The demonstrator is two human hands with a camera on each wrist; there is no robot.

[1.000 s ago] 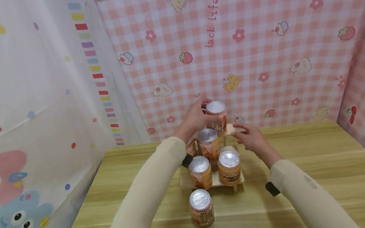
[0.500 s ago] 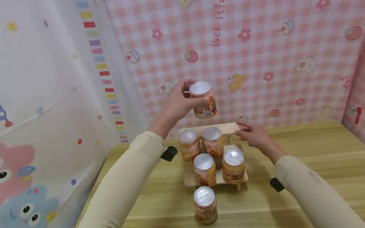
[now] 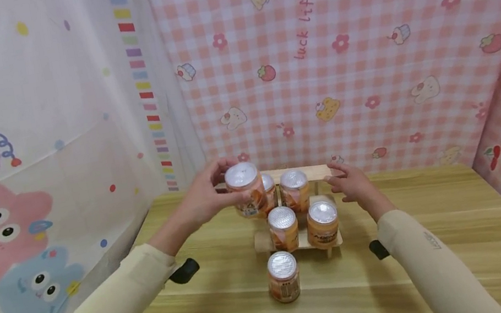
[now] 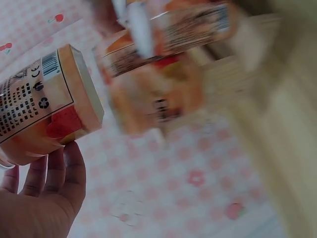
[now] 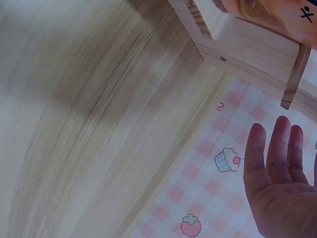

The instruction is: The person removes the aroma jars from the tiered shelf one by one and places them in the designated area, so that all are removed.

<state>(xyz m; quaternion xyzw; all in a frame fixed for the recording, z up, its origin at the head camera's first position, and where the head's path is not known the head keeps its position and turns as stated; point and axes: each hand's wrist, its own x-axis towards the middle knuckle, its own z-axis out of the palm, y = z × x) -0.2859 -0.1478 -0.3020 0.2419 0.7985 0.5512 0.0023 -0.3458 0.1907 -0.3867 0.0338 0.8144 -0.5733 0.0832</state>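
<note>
In the head view my left hand point(image 3: 205, 198) grips an orange can point(image 3: 246, 196) with a silvery lid, held in the air at the left of a small tiered wooden stand point(image 3: 304, 174). The left wrist view has its fingers curled round the same can point(image 4: 44, 106). My right hand point(image 3: 353, 186) is at the right end of the stand's top shelf; its fingers point(image 5: 256, 153) look fairly straight in the right wrist view. Two cans stand on the middle tier, one point(image 3: 295, 191) partly beside another point(image 3: 269, 195) that the held can overlaps. Two more, left point(image 3: 284, 231) and right point(image 3: 323, 226), stand below.
A single can point(image 3: 284, 279) stands upright on the wood-grain table point(image 3: 226, 306) in front of the stand. A pink checked cloth point(image 3: 367, 74) hangs behind, and a white patterned sheet point(image 3: 74, 126) hangs at the left.
My left hand has lifted the can off the top shelf, then carried it left and lower, beside the stand. My right hand stays at the shelf's right end.
</note>
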